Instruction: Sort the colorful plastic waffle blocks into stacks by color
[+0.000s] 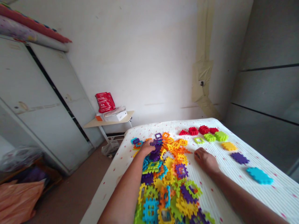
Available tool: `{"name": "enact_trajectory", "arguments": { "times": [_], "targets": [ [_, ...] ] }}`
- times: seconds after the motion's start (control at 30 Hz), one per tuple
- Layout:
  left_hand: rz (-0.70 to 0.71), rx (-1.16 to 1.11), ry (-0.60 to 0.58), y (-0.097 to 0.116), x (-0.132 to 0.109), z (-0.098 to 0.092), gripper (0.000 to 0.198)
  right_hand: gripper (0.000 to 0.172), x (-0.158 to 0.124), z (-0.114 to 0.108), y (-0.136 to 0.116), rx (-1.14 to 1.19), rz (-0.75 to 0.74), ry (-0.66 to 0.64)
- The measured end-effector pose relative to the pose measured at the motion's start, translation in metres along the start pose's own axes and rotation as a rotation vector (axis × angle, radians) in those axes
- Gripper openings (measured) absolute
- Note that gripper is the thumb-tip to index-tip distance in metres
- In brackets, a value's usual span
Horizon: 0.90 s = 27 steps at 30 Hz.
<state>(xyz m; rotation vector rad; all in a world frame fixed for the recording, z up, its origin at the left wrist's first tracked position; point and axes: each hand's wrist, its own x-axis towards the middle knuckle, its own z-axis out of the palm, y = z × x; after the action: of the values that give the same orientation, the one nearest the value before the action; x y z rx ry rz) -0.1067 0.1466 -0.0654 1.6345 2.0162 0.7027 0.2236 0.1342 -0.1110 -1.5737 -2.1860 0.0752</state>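
Observation:
My left hand (147, 147) reaches into the far left part of a heap of plastic interlocking blocks (170, 179). Its thumb and forefinger are apart, touching purple blocks (156, 151); the other fingers are mostly hidden. To the right of the heap, my right hand (206, 160) rests low over the bed with its fingers curled in. What they hold, if anything, is hidden. Orange blocks (181, 150) lie closest to it. Beyond that hand are red blocks (203, 129), green blocks (221, 136), a yellow block (229, 146), a purple block (239, 157) and a blue block (259, 175).
The blocks lie on a bed with a white, red-dotted cover (230, 186). A small table (109, 122) with a red bag (105, 102) and a white box (116, 116) stands by the wall. Cabinets (46, 102) line the left; grey panels (268, 90) rise on the right.

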Motion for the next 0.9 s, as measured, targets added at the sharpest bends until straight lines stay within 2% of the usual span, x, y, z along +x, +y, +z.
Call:
{"name": "enact_trajectory", "arguments": {
  "times": [0.27,0.47,0.53,0.73,0.9],
  "targets": [
    [-0.034,-0.219,-0.067,0.0,-0.003,-0.009,0.035,0.021,0.001,0.002,0.002,0.008,-0.012,-0.01],
    [0.04,-0.414,-0.084,0.004,-0.016,-0.009,0.029,0.022,0.002,-0.003,-0.001,0.025,0.022,-0.03],
    [0.074,-0.479,-0.075,0.006,-0.025,-0.011,0.028,0.022,0.002,-0.004,-0.001,0.032,0.031,-0.028],
    [0.164,-0.625,0.037,0.023,-0.065,-0.025,0.047,0.021,0.001,-0.003,-0.001,0.038,0.029,-0.013],
    [0.195,-0.673,0.2,0.037,-0.108,-0.03,0.037,0.02,0.001,-0.003,-0.001,0.028,0.03,-0.014]
  ]
}}
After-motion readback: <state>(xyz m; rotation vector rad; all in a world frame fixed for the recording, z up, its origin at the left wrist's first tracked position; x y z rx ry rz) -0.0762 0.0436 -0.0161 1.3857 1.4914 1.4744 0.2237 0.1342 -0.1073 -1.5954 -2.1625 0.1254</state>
